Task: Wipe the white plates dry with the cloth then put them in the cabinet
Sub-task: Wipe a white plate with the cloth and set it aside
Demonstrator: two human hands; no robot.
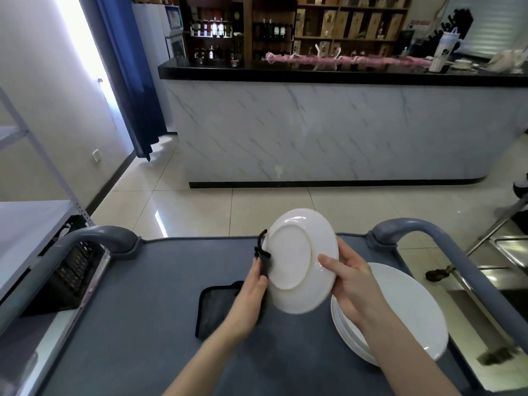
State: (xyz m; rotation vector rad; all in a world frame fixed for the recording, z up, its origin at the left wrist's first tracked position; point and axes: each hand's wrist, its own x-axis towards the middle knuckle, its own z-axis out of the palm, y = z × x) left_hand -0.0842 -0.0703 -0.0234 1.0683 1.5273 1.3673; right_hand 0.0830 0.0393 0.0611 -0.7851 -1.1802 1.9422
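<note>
The surface [137, 315] is a grey-blue cart top with a rounded grey handle bar at its far left corner [100, 235] and another at its far right corner [414, 227]. Above its middle the right hand [351, 284] grips a white plate [297, 261] by its right rim, thumb on the underside, which faces the camera; the plate is tilted and held clear of the surface. The left hand [251, 292] is closed on a dark cloth [264, 262] pressed to the plate's left rim, a loop of it sticking up. Under that hand a dark square pad [214, 307] lies flat on the surface; whether it is part of the same cloth I cannot tell. A stack of white plates [408, 310] sits by the right edge.

Beyond the far edge lies a glossy tiled floor [214, 207], then a bar counter [328, 127] with a marble-look front and black top. Behind it stand wooden shelves [328, 24] with bottles and boxes. A blue curtain [128, 67] hangs at the left, a metal rack [28, 224] stands beside the cart's left, and a steel sink [511, 247] lies to its right.
</note>
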